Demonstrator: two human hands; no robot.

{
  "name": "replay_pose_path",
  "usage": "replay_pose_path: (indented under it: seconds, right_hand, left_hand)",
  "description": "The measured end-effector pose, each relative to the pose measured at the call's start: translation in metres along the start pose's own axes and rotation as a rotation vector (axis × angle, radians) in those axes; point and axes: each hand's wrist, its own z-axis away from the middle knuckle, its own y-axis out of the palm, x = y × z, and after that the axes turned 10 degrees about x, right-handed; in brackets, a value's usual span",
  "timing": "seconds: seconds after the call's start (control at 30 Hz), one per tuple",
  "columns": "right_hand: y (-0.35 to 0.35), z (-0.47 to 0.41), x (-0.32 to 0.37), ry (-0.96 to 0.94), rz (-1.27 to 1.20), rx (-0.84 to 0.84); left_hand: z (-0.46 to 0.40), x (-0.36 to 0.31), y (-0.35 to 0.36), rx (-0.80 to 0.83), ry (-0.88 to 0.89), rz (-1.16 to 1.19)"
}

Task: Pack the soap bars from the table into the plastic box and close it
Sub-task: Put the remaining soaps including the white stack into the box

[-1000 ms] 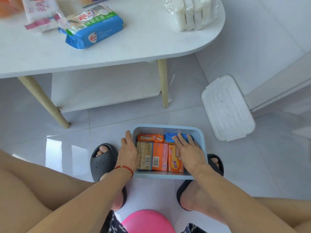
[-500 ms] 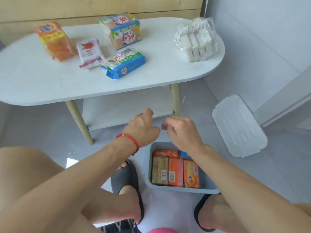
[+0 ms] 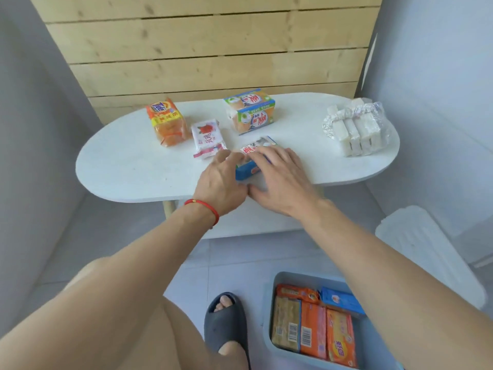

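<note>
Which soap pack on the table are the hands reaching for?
The blue pack at the table's near edge: both hands, left and right, are on it; the orange, rose, green-orange and white packs lie untouched.

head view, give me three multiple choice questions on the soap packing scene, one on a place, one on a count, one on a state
1. Where is the plastic box?
A. on the table
B. on the floor by the person's foot
C. on the lower shelf

2. How many soap packs lie on the table?
A. two
B. five
C. eight

3. What state is the box in?
A. open, lid lying apart on the floor
B. closed
C. open and empty

Answers: 1 B, it sits on the tiles beside the slipper. 2 B, four lie free and both hands are on the blue soap pack. 3 A, soap bars show inside.
</note>
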Motion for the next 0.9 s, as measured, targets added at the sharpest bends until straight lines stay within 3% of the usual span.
replay_pose_path:
  seconds: [0.13,0.23,0.33,0.43,0.53,0.67,0.77,0.9]
  right_hand:
    - [-0.003,0.033,-0.021,-0.068,0.130,-0.067]
    - [-0.005,0.062,-0.035,-0.112,0.187,-0.270]
    - [-0.003,0.101,-0.053,-0.153,0.132,-0.380]
    - [0.009,0.153,-0.070,-0.134,0.075,-0.382]
    - [0.033,0.217,-0.083,0.038,-0.048,-0.131]
    - [0.070,0.267,-0.087,0.431,-0.185,0.241]
    - [0.092,0.277,-0.089,0.630,-0.232,0.443]
    - [0.115,0.273,-0.095,0.778,-0.175,0.651]
  left_hand:
    - [0.012,-0.009,0.010,0.008,0.147,-0.032]
    - [0.026,-0.027,0.020,0.007,0.312,0.014]
    - [0.045,-0.051,0.040,0.007,0.427,0.136]
    - [0.068,-0.071,0.075,0.018,0.502,0.251]
    - [0.085,-0.087,0.125,0.226,0.432,0.350]
    - [0.091,-0.076,0.192,0.628,0.259,0.215]
    - [0.102,-0.051,0.223,0.681,0.137,0.077]
    - [0.114,-0.020,0.237,0.683,0.125,-0.124]
